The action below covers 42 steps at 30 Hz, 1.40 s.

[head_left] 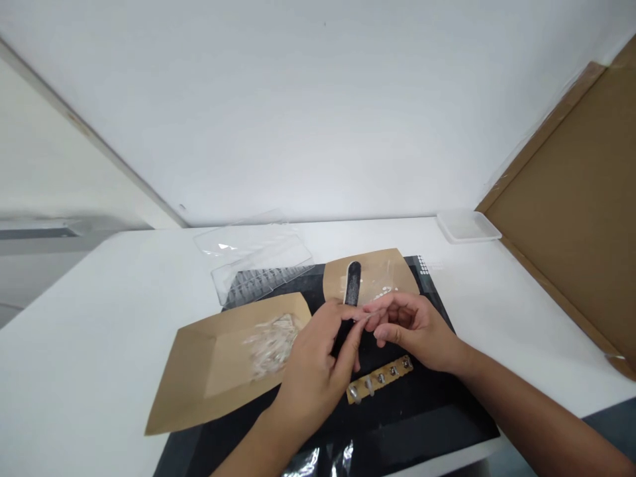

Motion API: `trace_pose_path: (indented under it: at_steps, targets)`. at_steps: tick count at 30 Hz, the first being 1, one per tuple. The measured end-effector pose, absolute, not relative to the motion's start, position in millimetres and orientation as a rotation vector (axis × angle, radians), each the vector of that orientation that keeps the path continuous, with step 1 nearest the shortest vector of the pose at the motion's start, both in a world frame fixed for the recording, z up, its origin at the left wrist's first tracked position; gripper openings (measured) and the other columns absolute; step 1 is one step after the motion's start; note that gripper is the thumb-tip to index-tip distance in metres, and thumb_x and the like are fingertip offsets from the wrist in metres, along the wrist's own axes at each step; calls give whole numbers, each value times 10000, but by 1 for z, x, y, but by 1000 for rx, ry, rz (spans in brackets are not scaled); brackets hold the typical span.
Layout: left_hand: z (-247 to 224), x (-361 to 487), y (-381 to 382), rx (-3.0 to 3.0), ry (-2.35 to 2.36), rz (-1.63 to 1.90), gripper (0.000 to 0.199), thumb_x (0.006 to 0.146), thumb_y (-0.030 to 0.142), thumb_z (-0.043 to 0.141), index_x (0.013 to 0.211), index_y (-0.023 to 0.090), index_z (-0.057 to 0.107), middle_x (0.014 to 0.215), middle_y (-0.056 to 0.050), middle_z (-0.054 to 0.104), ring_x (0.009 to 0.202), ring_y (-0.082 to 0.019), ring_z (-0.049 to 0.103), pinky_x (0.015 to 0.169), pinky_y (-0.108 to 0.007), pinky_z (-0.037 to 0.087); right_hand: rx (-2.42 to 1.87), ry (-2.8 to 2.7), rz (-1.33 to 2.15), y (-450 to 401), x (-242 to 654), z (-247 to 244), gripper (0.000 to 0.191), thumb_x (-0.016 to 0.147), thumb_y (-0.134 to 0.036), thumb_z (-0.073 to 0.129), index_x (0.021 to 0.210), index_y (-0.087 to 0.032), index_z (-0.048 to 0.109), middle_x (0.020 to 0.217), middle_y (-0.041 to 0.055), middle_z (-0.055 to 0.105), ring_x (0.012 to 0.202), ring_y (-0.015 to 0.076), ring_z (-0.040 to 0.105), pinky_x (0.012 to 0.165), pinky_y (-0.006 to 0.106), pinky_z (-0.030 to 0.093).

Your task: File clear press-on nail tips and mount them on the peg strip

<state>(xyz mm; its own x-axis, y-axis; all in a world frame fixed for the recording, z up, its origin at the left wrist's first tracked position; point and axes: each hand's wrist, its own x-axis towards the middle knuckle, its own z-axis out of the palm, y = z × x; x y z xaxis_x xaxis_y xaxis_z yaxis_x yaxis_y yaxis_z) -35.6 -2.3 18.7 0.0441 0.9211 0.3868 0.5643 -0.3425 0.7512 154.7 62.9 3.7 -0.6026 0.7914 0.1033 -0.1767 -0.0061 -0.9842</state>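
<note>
Whitish, a small slim piece (365,317) is pinched in my left hand (320,351) above the flat black mat (437,411). My right hand (422,331), half-curled, meets it; I cannot tell whether it grips.

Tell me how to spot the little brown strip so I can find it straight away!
Find the big black mat on the white table. Look on it just below the right hand, to the right of the big tray. The strip is there: narrow, unlike the wide tray, with five small bits in a row.
</note>
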Motion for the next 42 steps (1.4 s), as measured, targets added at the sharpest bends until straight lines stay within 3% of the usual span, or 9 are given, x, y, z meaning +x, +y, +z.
trace_pose_path:
  at_steps: [5, 13, 16, 20, 25, 28, 31, 34, 42]
  targets:
    - [17, -35, -3, 1910, 1485, 1204, 168, 1088, 281, 482, 1020, 234, 629, 694, 53, 630, 568, -126, 619, 662, -285, 485, -655, -1522, 1620, 62, 152, 3, 254, 911, -336, 810, 1146, -251, 765, 901, 0, 769, 650, 91, 686, 678, 255, 617]
    - [13, -36, -2, 1968, 1431, 1196, 176, 1084, 288, 497, 1029, 249, 660, 728, 22, 672, 680, -163, 660, 730, -303, 518, -629, -1598, 1428, 65, 152, -2, 131, 928, -346, 796, 959, -221, 775, 863, 4, 730, 674, 106, 688, 667, 264, 602]
    - [6, -37, -2, 1924, 1445, 1197, 195, 1082, 304, 499, 1225, 255, 622, 886, -22, 729, 788, -192, 716, 758, -328, 560, -598, -1649, 1286, 64, 154, -1, 104, 971, -321, 746, 960, -218, 734, 889, 9, 700, 725, 118, 703, 703, 280, 597]
    - [3, -35, -3, 1800, 1512, 1202, 460, 1089, 325, 464, 1523, 202, 375, 1011, -69, 738, 807, -208, 745, 715, -345, 591, -688, -1807, 1015, 60, 157, 4, 86, 1011, -287, 678, 972, -211, 686, 887, 23, 707, 740, 140, 696, 711, 301, 585]
    - [13, -33, -3, 1907, 1461, 1042, 261, 1094, 335, 459, 1236, 218, 645, 849, -34, 734, 607, -167, 692, 645, -301, 574, -664, -1919, 496, 58, 155, 9, 70, 997, -160, 642, 1007, -220, 676, 872, 38, 722, 817, 171, 695, 717, 308, 578]
    - [16, -33, -3, 1896, 1420, 1113, 241, 1081, 337, 517, 1220, 248, 692, 885, -16, 742, 537, -120, 674, 612, -262, 566, -606, -1992, 215, 59, 154, 6, 135, 996, -105, 618, 1032, -226, 669, 907, 57, 729, 853, 185, 702, 740, 326, 590]
    - [17, -32, -2, 1841, 1385, 1154, 233, 1072, 305, 537, 1180, 243, 734, 730, 27, 703, 501, -111, 666, 613, -238, 574, -615, -2027, -10, 60, 151, 3, 134, 991, -94, 630, 1032, -219, 656, 908, 64, 738, 843, 193, 702, 735, 336, 582]
    - [23, -32, -4, 1811, 1342, 1126, 247, 1066, 284, 528, 1167, 224, 746, 630, 40, 665, 537, -130, 684, 603, -224, 572, -639, -2054, -130, 60, 149, 3, 126, 986, -88, 639, 1028, -206, 631, 893, 67, 737, 833, 196, 701, 717, 330, 571]
    - [28, -37, -5, 1841, 1381, 1051, 264, 1050, 270, 522, 1143, 219, 763, 659, 31, 681, 578, -132, 659, 570, -210, 516, -654, -2125, -250, 63, 145, 8, 94, 1009, -88, 612, 1024, -181, 615, 906, 78, 734, 829, 191, 674, 729, 320, 530]
